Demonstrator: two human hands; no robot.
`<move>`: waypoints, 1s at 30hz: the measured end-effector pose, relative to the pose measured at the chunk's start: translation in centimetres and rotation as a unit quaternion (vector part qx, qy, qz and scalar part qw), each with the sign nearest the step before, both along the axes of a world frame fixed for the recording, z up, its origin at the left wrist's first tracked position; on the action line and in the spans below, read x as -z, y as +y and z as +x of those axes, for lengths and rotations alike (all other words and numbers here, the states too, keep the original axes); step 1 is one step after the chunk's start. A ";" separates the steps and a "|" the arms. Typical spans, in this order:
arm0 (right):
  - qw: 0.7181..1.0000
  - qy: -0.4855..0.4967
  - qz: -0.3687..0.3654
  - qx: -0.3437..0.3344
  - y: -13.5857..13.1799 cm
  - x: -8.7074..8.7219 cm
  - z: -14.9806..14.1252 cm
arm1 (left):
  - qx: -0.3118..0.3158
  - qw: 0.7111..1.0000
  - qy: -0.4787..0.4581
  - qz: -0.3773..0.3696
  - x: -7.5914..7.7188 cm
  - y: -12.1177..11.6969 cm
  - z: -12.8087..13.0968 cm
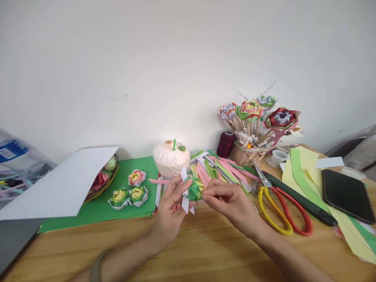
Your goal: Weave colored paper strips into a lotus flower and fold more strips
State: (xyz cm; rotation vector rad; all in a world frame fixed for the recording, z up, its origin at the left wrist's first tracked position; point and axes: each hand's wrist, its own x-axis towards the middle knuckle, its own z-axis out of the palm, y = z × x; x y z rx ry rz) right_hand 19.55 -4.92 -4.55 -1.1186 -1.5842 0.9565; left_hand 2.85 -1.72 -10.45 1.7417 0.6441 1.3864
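My left hand and my right hand meet above the wooden table, both closed on a half-folded paper flower of green, yellow and white strips. White strip ends stick out above and below my left fingers. My right fingers pinch the flower's right side. A pile of loose paper strips in pink, green and white lies just behind my hands.
Three finished paper flowers lie on a green sheet. A white sheet covers a basket at left. A white ball-shaped object, a basket of flowers on sticks, scissors and a phone are also there.
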 end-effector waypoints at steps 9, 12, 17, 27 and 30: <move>0.994 0.066 -0.092 0.007 0.2 -0.2 0.2 | 0.033 0.997 0.032 0.057 -0.4 0.5 -0.2; 0.993 0.059 -0.097 0.011 0.2 -0.2 0.2 | 0.031 0.996 0.027 0.074 -0.5 0.5 0.0; 0.995 0.042 -0.092 0.021 0.2 -0.1 -0.1 | 0.029 0.998 0.014 0.058 -0.6 0.5 0.2; 0.998 0.009 -0.054 -0.021 -0.1 -0.9 0.1 | 0.024 1.000 0.014 0.012 -0.5 0.5 0.1; 0.999 0.006 -0.050 -0.012 -0.2 -1.0 0.1 | 0.035 0.999 0.008 0.019 -0.5 0.4 0.1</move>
